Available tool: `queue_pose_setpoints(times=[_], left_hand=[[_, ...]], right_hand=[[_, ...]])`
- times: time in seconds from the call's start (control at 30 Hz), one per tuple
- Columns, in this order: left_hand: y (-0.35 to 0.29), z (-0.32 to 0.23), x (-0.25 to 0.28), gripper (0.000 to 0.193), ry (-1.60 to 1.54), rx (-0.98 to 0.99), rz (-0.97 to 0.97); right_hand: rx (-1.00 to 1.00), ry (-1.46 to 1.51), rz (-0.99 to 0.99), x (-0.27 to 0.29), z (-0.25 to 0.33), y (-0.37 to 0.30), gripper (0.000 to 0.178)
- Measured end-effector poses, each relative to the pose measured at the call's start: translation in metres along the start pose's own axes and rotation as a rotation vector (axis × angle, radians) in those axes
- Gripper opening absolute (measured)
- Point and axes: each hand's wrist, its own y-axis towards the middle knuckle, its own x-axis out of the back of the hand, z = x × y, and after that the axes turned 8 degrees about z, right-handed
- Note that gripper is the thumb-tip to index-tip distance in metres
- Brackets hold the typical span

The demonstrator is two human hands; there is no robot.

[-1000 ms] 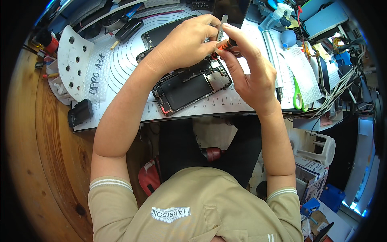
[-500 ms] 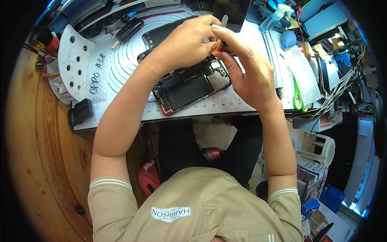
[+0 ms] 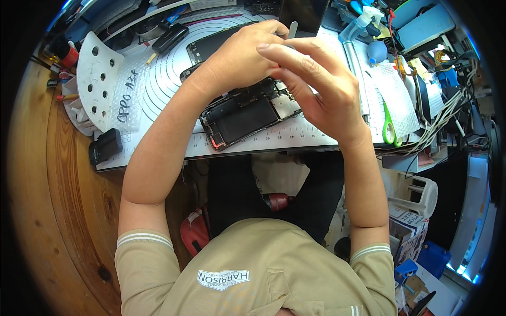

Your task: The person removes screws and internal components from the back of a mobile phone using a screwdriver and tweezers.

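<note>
Your right hand (image 3: 329,92) has reached farther left since the earlier frame, against your left hand (image 3: 245,57); both grips hidden, cannot tell what they hold. Opened phone (image 3: 240,124) lies beneath, on the table (image 3: 313,137). Spray bottle (image 3: 356,27) at right, contents unclear. Bubble wrap (image 3: 127,102) bears black handwriting.

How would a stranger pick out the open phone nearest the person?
Find the big white mat, then its front edge. Just behind that edge a phone lies at a slant, its insides bare. Unlike the black panel farther back, it has a silver plate at its right end and a red patch at its lower left corner.
</note>
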Motion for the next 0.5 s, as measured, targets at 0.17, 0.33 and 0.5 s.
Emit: queue_pose_setpoints(times=[0.17, 0.33, 0.5], left_hand=[[0.001, 0.010, -0.004, 0.029, 0.061, -0.054, -0.019], [0.000, 0.004, 0.002, 0.029, 0.126, -0.153, 0.020], [0.001, 0.003, 0.002, 0.029, 0.044, -0.050, -0.008]], right_hand=[[-0.024, 0.051, -0.037, -0.007, 0.000, -0.002, 0.041], [-0.013, 0.007, -0.032, -0.006, 0.001, -0.006, 0.046], [0.008, 0.017, -0.072, -0.008, 0.000, -0.002, 0.046]])
